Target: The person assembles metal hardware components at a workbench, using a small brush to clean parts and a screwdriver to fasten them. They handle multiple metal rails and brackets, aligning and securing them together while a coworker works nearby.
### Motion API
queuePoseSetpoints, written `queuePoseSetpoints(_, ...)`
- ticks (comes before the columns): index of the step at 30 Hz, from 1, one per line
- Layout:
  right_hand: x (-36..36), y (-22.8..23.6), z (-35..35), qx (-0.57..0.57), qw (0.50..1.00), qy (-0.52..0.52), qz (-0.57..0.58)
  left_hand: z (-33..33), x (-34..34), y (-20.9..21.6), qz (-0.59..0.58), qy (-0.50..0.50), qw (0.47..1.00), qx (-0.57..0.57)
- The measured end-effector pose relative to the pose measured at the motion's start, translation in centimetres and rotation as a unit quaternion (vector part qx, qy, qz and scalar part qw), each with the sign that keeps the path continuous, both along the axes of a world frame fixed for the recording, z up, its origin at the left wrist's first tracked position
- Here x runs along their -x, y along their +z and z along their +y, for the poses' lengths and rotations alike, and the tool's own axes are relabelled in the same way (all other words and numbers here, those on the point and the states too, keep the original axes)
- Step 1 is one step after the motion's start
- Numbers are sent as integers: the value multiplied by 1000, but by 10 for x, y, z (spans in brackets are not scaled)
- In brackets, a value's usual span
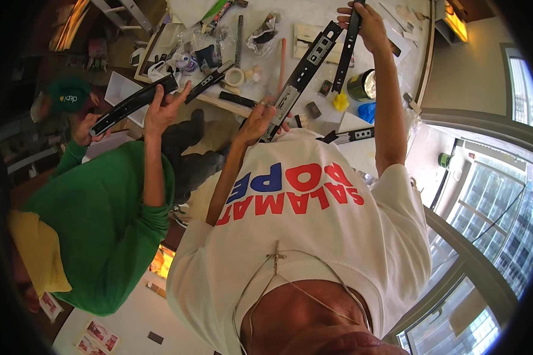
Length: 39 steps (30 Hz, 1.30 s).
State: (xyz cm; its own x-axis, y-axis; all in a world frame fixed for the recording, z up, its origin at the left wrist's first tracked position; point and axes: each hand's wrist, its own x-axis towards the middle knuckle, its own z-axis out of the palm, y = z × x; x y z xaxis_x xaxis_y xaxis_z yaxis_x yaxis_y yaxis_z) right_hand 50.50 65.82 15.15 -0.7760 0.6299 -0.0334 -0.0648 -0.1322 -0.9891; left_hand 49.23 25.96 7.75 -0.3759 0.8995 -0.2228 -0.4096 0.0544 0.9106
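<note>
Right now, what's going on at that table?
The wearer's left hand holds a black-and-silver rail by its near end; the right hand holds a black rail by its far end. To the left, a co-worker in a green top holds a separate dark rail. The cluttered table carries a tape roll and a metal can, among other things.

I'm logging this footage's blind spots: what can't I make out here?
Head view: left hand, some fingers hidden behind the drawer slide.
Head view: black rail in the right hand, upper tip lost at the top edge.
Head view: table, far side cut off by the top edge.
Head view: person in green cap, activity blurred and dim.
</note>
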Motion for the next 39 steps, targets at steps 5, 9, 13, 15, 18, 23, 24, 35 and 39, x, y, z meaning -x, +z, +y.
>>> queuePoseSetpoints(5, -20, 26, 41, 109, 985, -23, 130, 1, 7, -12, -5, -14, 1000, -11)
queuePoseSetpoints(9, -18, 30, 58, 160, 965, 0, 209, 0, 11, -9, -6, -22, 999, -24)
queuePoseSetpoints(13, -8, 16, 53, 204, 955, -33, 213, 2, 14, -10, -11, -31, 999, -40)
queuePoseSetpoints(15, 4, -8, 61, 239, 948, -53, 205, 2, 13, -9, -16, -17, 999, -38)
queuePoseSetpoints(18, 10, -27, 64, 261, 934, -34, 240, 4, 13, -5, -14, -19, 999, -32)
queuePoseSetpoints(23, 18, -44, 55, 232, 952, -15, 200, 3, 11, 10, 4, -15, 1000, -18)
queuePoseSetpoints(24, 16, -46, 53, 212, 962, -19, 169, 4, 11, 10, 5, -15, 1000, -14)
queuePoseSetpoints(35, 14, -50, 4, 131, 989, -26, 66, 2, 9, 5, 2, -11, 1000, 6)
queuePoseSetpoints(39, 15, -58, 10, 126, 987, -47, 89, 5, 12, 4, -1, -22, 1000, -4)
